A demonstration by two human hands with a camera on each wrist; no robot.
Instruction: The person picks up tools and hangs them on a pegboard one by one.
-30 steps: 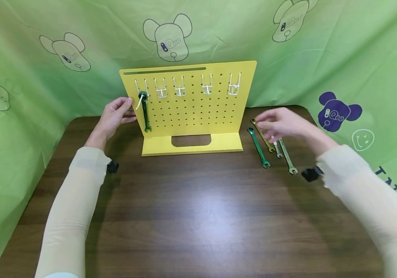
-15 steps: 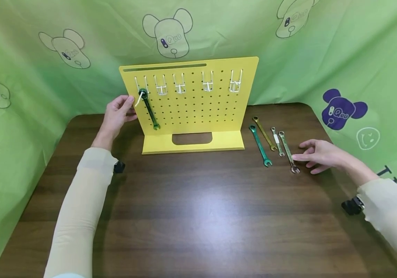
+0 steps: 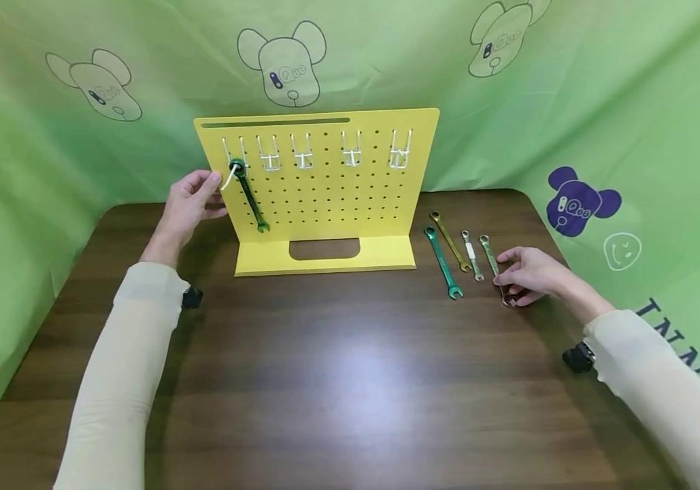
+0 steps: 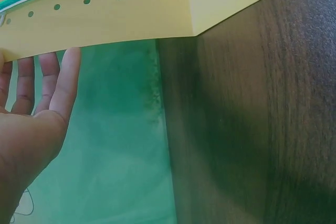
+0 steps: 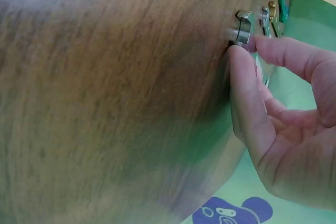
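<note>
My left hand [image 3: 186,207] grips the left edge of a yellow pegboard [image 3: 386,253], thumb in front and fingers behind. On the board's leftmost hook [image 3: 229,178] hangs a dark green combination wrench [image 3: 250,197], tilted with its open end down to the right. At the table's right, my right hand [image 3: 535,275] pinches a silver combination wrench [image 3: 489,253] near its open end, between thumb and finger. The right wrist view shows that wrench's open jaw [image 5: 244,29] close to the tabletop. Left of it lie a small silver wrench with a white label [image 3: 471,255], a gold wrench [image 3: 450,239] and a green wrench [image 3: 443,264].
Several more white wire hooks [image 3: 303,160] line the board's upper part. The brown wooden table [image 3: 301,381] spreads in front of the board. A green printed cloth [image 3: 374,61] hangs behind the table and along its sides.
My right hand moved from above the wrenches to the right, then closed on the rightmost silver wrench. The hanging wrench has swung its lower end rightward. The left hand keeps its grip.
</note>
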